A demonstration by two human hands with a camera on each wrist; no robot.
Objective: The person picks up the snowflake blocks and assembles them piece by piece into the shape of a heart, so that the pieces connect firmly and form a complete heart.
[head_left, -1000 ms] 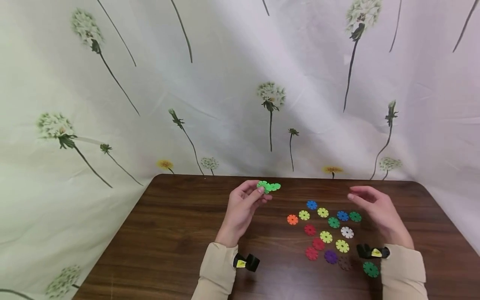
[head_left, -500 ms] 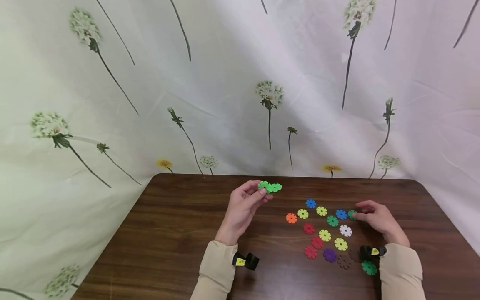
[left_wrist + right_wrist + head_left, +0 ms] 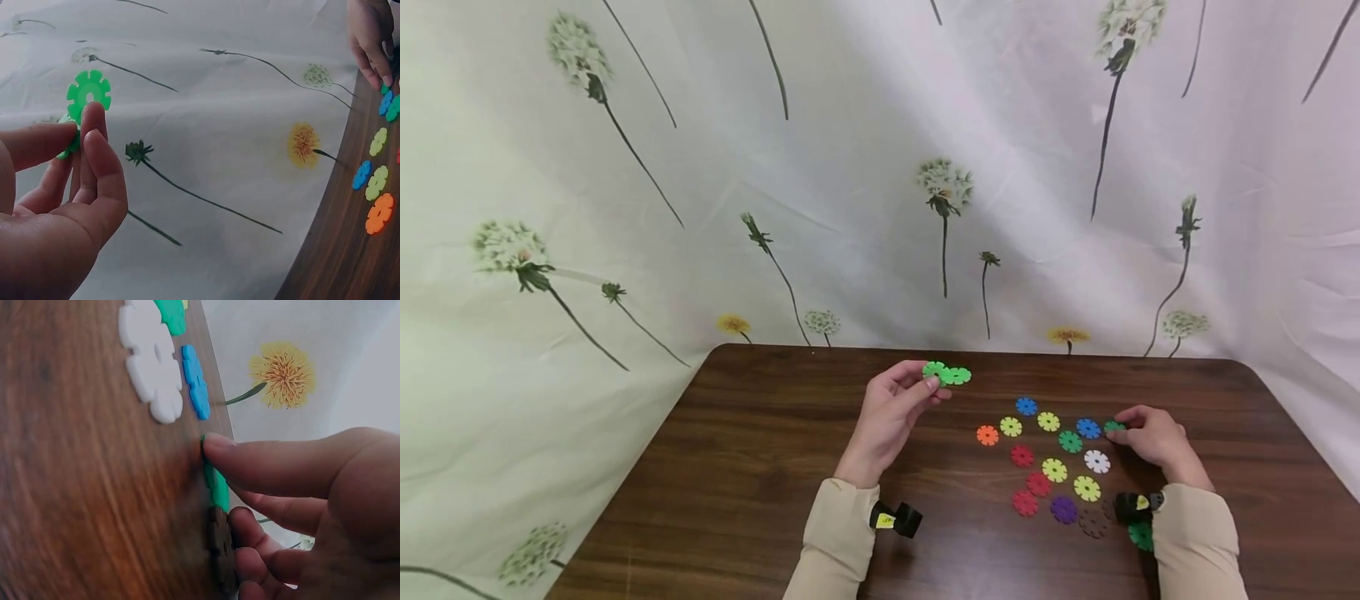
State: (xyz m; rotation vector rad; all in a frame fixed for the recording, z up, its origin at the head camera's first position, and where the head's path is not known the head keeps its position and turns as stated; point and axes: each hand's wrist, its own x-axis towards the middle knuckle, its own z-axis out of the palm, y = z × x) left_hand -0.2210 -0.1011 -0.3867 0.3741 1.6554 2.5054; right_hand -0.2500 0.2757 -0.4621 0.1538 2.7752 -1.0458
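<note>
My left hand (image 3: 887, 417) holds two bright green notched discs (image 3: 957, 377), linked edge to edge, above the far part of the table. In the left wrist view the thumb and fingers pinch the lower disc, while the upper disc (image 3: 87, 84) stands clear of the fingertips. My right hand (image 3: 1157, 440) is down at the right of the loose discs. Its thumb and forefinger pinch a darker green notched disc (image 3: 217, 487) at the tabletop. Close by its other fingers lies a dark brown disc (image 3: 222, 550). A blue disc (image 3: 1088, 428) lies just left of that hand.
Several notched discs lie flat on the wooden table (image 3: 737, 467), among them orange (image 3: 988, 435), white (image 3: 1097, 462), purple (image 3: 1063, 510) and red (image 3: 1026, 503). Another green disc (image 3: 1141, 536) is partly under the right wrist camera. A flower-printed cloth (image 3: 850, 208) hangs behind the table.
My right hand has come down and leftward from above the table onto the green disc at the right and taken hold of it. The left hand stays nearly still with its linked discs.
</note>
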